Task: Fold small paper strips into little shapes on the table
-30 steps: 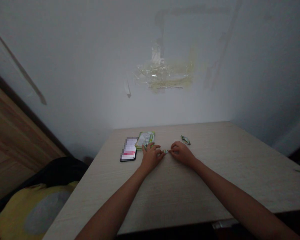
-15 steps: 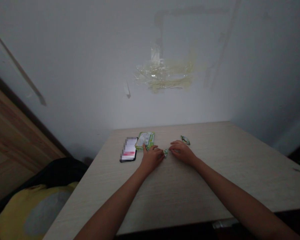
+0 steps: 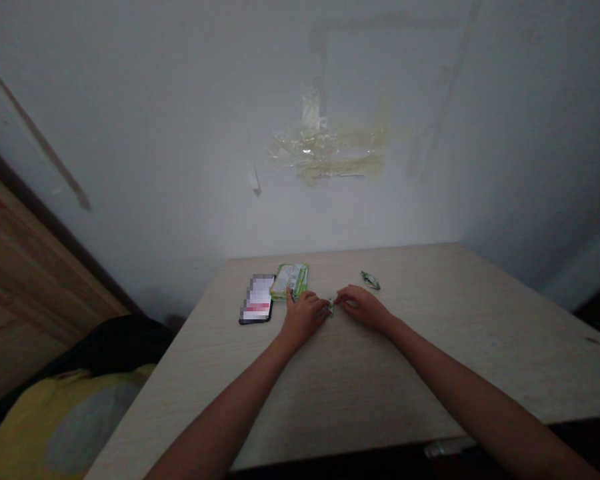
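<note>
My left hand (image 3: 306,317) rests on the table with its fingertips pressed on a small green-and-white folded wrapper (image 3: 331,307). From the other side, my right hand (image 3: 361,304) has its bent fingers at the wrapper's right edge, fingertips together against it. Much of the wrapper is hidden by the fingers. Just beyond my left hand lies a flat green-and-white packet (image 3: 291,279), which one left finger overlaps in view. A second small folded green wrapper (image 3: 371,280) lies behind my right hand, apart from it.
A phone (image 3: 258,300) with a lit, blurred screen lies left of the packet, close against it. The pale wooden table (image 3: 410,393) meets a wall (image 3: 180,133) with peeling tape (image 3: 330,153). A yellow-and-grey cushion (image 3: 70,420) is at lower left, beside wooden furniture (image 3: 20,280).
My right hand has moved slightly left, and its fingertips have come to the small folded wrapper. My left hand stays nearly where it was.
</note>
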A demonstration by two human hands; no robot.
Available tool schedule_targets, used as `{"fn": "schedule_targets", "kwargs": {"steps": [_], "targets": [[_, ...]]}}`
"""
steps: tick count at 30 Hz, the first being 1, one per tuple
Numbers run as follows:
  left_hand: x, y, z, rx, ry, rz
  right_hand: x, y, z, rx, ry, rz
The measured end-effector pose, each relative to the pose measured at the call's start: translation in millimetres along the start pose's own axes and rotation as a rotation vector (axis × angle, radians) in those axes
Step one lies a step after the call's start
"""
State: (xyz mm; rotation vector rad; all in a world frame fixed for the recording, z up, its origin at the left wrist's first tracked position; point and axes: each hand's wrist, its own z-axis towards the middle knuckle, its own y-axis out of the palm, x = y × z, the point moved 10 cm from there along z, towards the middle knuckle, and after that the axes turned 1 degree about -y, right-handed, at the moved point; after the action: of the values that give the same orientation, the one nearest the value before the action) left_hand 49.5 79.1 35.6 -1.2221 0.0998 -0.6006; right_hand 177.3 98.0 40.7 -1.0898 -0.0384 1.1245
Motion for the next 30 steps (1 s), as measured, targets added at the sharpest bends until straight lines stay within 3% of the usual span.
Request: {"fn": "schedule_targets", "kwargs": {"steps": [6, 10, 17, 23, 30], "targets": [[-0.5, -0.5, -0.1, 0.009, -0.006, 0.032, 11.2, 3.1, -1.9, 0.005, 0.098, 0.062], [-3.3, -1.8, -1.0, 0.024, -0.025, 0.054, 3.7, 2.6, -1.5, -0.002, 0.060, 0.061], [-7.0, 3.2, 1.7, -0.022, -0.032, 0.009, -9.4, 1.8, 1.1, -0.017, -0.020, -0.107], [-6.5, 11.6, 4.6, -0.112, -0.006, -0.062, -9.4, 2.0, 2.8, 0.000, -0.013, -0.224], [-8.4, 13.0, 2.8, -0.119, -0.012, -0.068, -1.3, 4.4, 5.1, 0.013, 0.045, -0.361]]}}
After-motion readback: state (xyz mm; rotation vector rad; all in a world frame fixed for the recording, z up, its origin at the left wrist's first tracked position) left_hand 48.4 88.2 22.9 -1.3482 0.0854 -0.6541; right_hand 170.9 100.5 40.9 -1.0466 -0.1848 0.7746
